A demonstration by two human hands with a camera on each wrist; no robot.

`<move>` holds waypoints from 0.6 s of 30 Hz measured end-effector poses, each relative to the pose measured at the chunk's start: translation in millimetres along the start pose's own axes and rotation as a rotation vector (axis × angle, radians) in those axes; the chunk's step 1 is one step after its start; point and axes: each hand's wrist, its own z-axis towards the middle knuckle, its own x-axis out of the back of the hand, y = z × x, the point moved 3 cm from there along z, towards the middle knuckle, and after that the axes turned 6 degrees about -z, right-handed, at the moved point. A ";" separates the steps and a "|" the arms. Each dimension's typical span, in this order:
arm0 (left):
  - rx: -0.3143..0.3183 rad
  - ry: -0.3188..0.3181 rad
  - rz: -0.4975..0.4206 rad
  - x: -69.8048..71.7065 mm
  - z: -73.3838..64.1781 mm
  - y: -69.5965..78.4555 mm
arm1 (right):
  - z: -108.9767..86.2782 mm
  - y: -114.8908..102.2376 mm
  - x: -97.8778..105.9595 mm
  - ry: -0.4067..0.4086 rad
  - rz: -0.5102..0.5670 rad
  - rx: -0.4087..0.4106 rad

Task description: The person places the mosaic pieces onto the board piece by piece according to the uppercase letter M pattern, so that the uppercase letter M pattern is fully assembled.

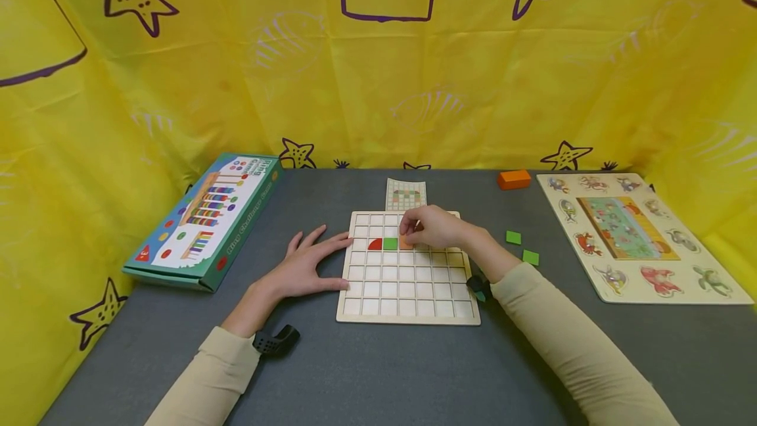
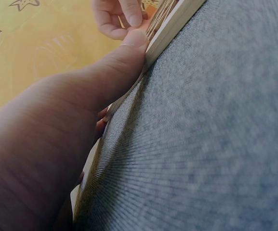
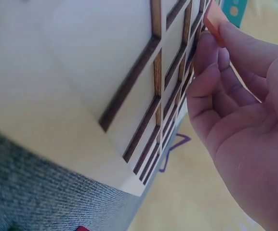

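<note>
A wooden grid board lies flat on the grey table. In one of its upper rows sit a red quarter-round tile and, beside it, a green square tile. My right hand pinches an orange tile between thumb and fingers, at the cell just right of the green one. With fingers spread, my left hand rests along the board's left edge, its thumb against the side. Behind the board, a pattern card with a printed coloured grid touches or nearly meets the far rim.
Two green square tiles lie right of the board, near my right forearm. An orange block stands farther back. A sea-animal puzzle board lies at the right, a green game box at the left. Yellow cloth hangs behind.
</note>
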 end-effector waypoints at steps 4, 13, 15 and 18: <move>-0.001 0.002 0.004 -0.4 -0.1 -0.2 | 1.1 -1.2 -0.8 -0.010 -0.028 -0.005; 0.002 0.001 0.011 -0.6 0.5 -1.1 | 0.3 -2.7 1.3 -0.047 -0.038 -0.028; 0.001 0.002 0.013 -0.5 0.4 -1.0 | -0.1 -2.9 2.7 -0.049 -0.033 -0.027; 0.001 0.001 0.012 -0.7 0.3 -1.1 | -1.2 -2.8 5.6 -0.047 -0.021 -0.031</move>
